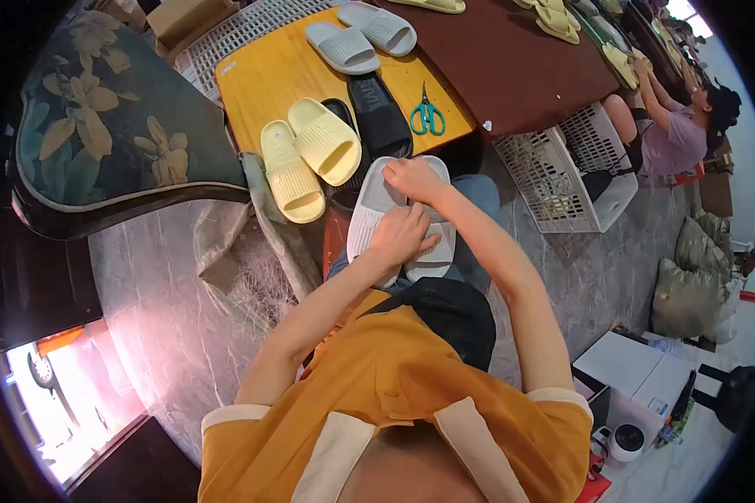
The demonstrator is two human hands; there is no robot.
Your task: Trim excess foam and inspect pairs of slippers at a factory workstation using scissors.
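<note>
Grey slippers [364, 226] were over the person's lap [476, 199], near the table [264, 80]. The left hand [401, 234] and, farther out, the right hand [417, 179] touched them, fingers curled; whether either gripped, I could not tell.

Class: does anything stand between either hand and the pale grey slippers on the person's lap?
Nothing visible does: the left hand and right hand are both on the pale grey slippers. The teal-handled scissors lie beyond them on the yellow table.
</note>
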